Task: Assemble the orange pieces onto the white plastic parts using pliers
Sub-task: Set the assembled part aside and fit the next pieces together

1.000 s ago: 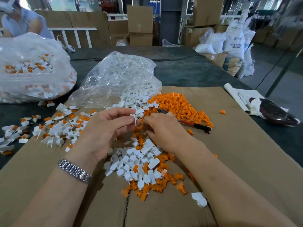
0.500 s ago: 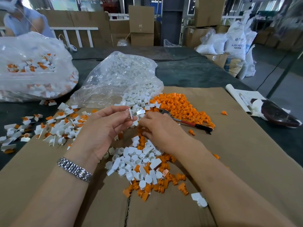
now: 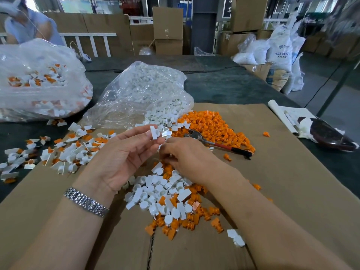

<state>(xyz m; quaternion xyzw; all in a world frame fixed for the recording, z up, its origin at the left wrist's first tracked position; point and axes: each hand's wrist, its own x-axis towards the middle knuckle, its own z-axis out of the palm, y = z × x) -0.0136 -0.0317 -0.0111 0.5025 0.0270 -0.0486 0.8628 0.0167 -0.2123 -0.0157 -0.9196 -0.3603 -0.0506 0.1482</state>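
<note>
The left hand [image 3: 124, 158], palm turned up and a metal watch band [image 3: 86, 201] at its wrist, pinched a single white plastic part [image 3: 154, 131] between thumb and fingertips, holding it raised above the cardboard sheet [image 3: 282, 191]. The right hand [image 3: 187, 156] lay knuckles-up just beside it, its fingers curled down into the mixed heap; whether they gripped anything could not be told, since the fingertips were hidden under the hand. Directly below both hands sat a loose pile of white parts [image 3: 161, 193] mingled with orange pieces [image 3: 187, 223], spilling toward the near edge of the cardboard. Beyond the right hand lay the larger mound of orange pieces [image 3: 210, 125], and the pliers [image 3: 218, 144] rested on its near side, untouched, metal head toward the hands and red-and-black handles pointing away to the right. A clear plastic bag of white parts [image 3: 140, 94] lay open behind the hands, its contents spilling toward the orange mound. To the left, assembled white-and-orange units [image 3: 64, 151] were scattered over the cardboard edge and the dark table [image 3: 233, 84], and a second clear bag [image 3: 37, 80] holding more of them stood farther left. A lone orange piece [image 3: 266, 134] lay apart on the right side of the cardboard, near a rolled paper [image 3: 280, 117]
</note>
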